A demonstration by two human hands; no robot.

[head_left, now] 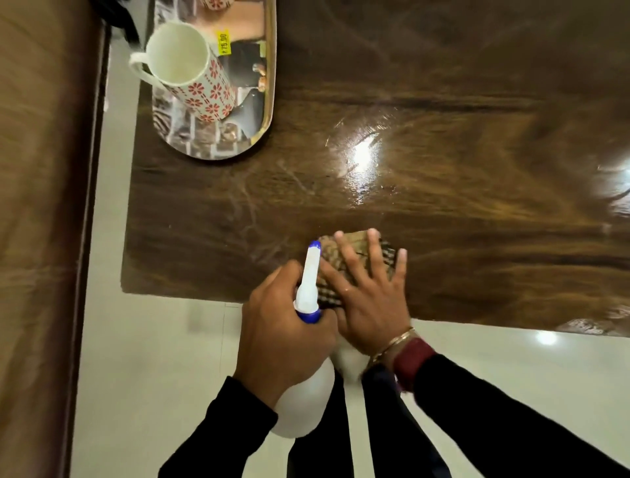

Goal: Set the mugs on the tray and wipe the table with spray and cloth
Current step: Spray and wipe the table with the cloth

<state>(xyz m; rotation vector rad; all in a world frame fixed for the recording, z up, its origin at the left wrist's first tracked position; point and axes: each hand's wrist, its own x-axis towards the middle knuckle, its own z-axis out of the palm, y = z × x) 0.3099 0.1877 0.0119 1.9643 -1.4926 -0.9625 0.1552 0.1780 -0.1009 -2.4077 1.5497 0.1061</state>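
- A glossy dark brown wooden table [443, 136] fills most of the head view, with bright light glare on its polished surface and faint streaks across it.
- The left hand [283, 327] is wrapped around the neck of a white plastic spray bottle with a blue collar and blue nozzle tip [308, 283]; its fingers are curled closed around the bottle, which hangs just off the near table edge with the nozzle reaching over the table.
- The right hand [370, 293] lies flat, palm down, on a folded brown and black checked cloth [344, 252] near the table's front edge; its fingers are spread wide and pressing the cloth against the wood.
- A gold bangle [392, 344] and a maroon cuff [410, 361] sit at the right wrist; both arms wear black sleeves.
- At the far left corner of the table rests an oval tray with a printed picture surface [262, 129].
- A tall white ceramic mug patterned with red flowers [204, 88] stands on the tray, its handle pointing left.
- A second mug with red pattern [214, 3] is only partly visible at the top edge, also on the tray.
- A small yellow price sticker [223, 42] on the tray appears to read "79.00"; the print is blurred.
- Pale glossy floor tiles [153, 358] show below the table.
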